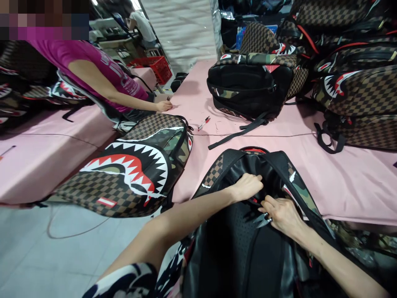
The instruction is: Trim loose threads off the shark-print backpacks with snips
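Observation:
A black backpack (229,244) with checked and camouflage side panels lies in front of me, its back panel and shoulder straps facing up. My left hand (248,187) is closed in a pinch over the dark recess near the top; what its fingertips hold, if anything, is too small to make out. Close beside it, my right hand (281,213) is closed around small thread snips (263,220), whose blades point left over the back panel. The right fingertips are near the recess's edge.
A shark-mouth backpack (136,165) lies on the pink-covered table (198,87) to the left. Farther back stands another black backpack (248,87), with a red-and-white pen (204,123) near it. Bags (359,91) are piled at right. A co-worker (102,78) sits across at left.

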`<state>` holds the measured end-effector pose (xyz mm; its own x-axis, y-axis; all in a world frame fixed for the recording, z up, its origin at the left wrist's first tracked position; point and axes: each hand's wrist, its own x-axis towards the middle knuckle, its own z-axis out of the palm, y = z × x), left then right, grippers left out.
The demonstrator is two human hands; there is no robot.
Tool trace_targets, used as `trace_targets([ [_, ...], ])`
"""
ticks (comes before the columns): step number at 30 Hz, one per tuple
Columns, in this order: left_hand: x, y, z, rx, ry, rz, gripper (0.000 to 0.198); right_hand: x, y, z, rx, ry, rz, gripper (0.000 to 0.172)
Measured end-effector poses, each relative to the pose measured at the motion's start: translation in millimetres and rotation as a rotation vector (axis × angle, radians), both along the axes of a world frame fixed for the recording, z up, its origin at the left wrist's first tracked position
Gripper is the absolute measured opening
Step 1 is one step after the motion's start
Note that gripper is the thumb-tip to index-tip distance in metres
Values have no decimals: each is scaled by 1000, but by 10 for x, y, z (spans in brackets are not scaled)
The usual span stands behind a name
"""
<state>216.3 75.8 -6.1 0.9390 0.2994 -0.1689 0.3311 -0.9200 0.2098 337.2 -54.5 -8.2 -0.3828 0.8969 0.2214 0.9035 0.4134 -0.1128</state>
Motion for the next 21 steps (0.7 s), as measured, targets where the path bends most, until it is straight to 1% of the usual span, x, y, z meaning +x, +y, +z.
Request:
trace_targets([
  [2,-43,-20,15,-44,-43,19,21,41,17,32,-27,26,2,19],
  [3,-63,-29,22,-93,-65,72,20,71,31,57,-42,64,2,18],
  [4,-82,-38,23,-155,-81,154,19,107,52,88,-51,115,-11,18],
  [5,-98,-46,19,-217,-91,251,17,148,82,123,-50,162,-50,21],
  [7,-122,-63,-8,-308,-95,440,14,237,169,202,-33,192,-194,33],
  [9,-142,-79,-45,-333,-94,564,12,321,286,272,-43,147,-336,43],
  [10,-152,-87,-62,-326,-95,601,12,356,350,299,-74,124,-364,41],
  [11,-164,-94,-76,-327,-103,642,13,384,414,317,-114,117,-359,35],
  [13,-190,-104,-91,-347,-137,725,18,413,533,334,-196,122,-296,20],
  [14,-203,-107,-92,-366,-159,759,21,412,587,334,-228,114,-257,16],
  [17,-234,-110,-81,-428,-210,810,24,362,715,317,-278,44,-144,12],
  [21,-244,-116,-56,-454,-223,817,23,258,815,300,-293,-61,-68,12],
])
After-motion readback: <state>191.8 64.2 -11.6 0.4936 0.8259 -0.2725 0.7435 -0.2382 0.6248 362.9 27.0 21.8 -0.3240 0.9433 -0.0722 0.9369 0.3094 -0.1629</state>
